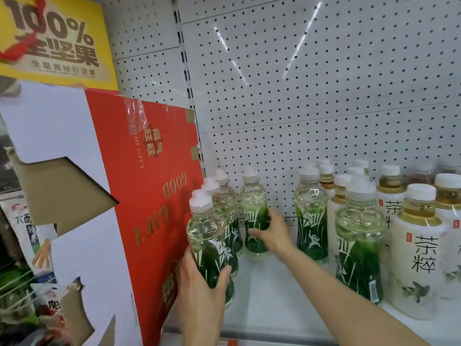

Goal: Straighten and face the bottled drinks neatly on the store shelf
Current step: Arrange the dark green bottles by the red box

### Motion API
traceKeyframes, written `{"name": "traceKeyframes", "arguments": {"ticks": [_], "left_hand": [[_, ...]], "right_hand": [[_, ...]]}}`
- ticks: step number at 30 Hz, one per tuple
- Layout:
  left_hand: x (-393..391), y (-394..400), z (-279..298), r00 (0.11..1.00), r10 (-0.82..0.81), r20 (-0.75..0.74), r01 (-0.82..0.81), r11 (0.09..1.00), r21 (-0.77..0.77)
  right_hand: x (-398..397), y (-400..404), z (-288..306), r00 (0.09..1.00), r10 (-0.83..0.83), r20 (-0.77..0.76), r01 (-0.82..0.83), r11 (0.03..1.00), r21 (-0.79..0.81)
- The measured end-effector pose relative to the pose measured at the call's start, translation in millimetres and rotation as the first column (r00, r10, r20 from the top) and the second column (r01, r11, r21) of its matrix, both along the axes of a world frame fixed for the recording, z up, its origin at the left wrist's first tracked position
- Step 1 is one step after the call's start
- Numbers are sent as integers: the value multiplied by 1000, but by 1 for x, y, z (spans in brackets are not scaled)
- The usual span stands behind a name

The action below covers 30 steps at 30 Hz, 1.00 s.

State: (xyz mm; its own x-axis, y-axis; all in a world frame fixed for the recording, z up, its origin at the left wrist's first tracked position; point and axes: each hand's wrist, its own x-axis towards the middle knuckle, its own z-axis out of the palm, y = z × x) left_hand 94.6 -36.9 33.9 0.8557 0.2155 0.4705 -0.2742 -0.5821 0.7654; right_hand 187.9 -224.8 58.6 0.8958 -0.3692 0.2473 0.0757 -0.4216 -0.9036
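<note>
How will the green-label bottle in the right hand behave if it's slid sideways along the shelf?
The green-label bottle looks full, so probably heavy for its size. It is tall and slim, so a high push may tip it; the right hand grips low. The smooth white shelf should let it slide.

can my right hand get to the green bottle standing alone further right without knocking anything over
Probably yes. Your right hand holds a bottle, with bare shelf between it and that green bottle. It would have to let go first.

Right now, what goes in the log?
left hand: grips front clear green-label plastic bottle | right hand: grips rear green-label bottle | white shelf
</note>
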Motion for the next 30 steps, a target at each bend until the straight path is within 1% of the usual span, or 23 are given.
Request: {"name": "traceKeyframes", "arguments": {"ticks": [4, 6, 8, 11, 13, 15, 17, 18, 20, 22, 24, 25, 26, 28, 30], "left_hand": [[-1, 0, 2, 1000, -4, 0, 4, 1000, 3], [-2, 0, 3, 1000, -11, 0, 11, 1000, 10], [-2, 0, 2, 1000, -13, 2, 13, 1000, 20], [-2, -1, 3, 1000, -8, -3, 8, 1000, 28], [-1, -1, 3, 1000, -1, 1, 1, 998, 55], [0, -1, 4, 1000, 7, 3, -7, 997, 79], [-1, -3, 7, 1000, 25, 9, -26, 998, 59], [-4, -5, 11, 998, 47, 31, -47, 999, 22], [-12, -10, 21, 982, 111, 151, -99, 991, -85], [-21, -18, 33, 936, 146, 319, -102, 983, -151], [-25, -32, 41, 870, 98, 483, -53, 993, -106], [-25, -41, 43, 841, 46, 539, -17, 998, -60], [-24, -52, 43, 827, -15, 561, 26, 1000, -10], [-22, -76, 43, 838, -152, 524, 106, 987, 117], [-16, -99, 44, 880, -286, 379, 194, 945, 262]], "right_hand": [[2, 0, -4, 997, 36, 64, -40, 998, 55], [3, 1, -5, 996, 48, 78, -52, 998, 48], [2, 2, -6, 995, 45, 85, -45, 999, 4], [-4, 6, -10, 998, -12, 63, 22, 986, -165], [-13, 8, -13, 997, -60, 46, 71, 945, -320], [-26, 9, -16, 995, -89, 39, 97, 882, -461], [-42, 8, -17, 994, -89, 65, 110, 807, -580], [-50, 7, -17, 993, -75, 89, 115, 770, -628], [-67, 3, -19, 987, -45, 153, 141, 696, -704], [-85, -1, -22, 972, -20, 236, 196, 626, -754], [-102, -7, -26, 951, -12, 308, 262, 557, -788], [-110, -10, -27, 941, -17, 337, 293, 533, -794], [-118, -12, -28, 934, -16, 357, 314, 517, -796], [-136, -16, -28, 924, -2, 382, 333, 496, -802], [-152, -22, -29, 918, 0, 397, 351, 466, -812]]}}
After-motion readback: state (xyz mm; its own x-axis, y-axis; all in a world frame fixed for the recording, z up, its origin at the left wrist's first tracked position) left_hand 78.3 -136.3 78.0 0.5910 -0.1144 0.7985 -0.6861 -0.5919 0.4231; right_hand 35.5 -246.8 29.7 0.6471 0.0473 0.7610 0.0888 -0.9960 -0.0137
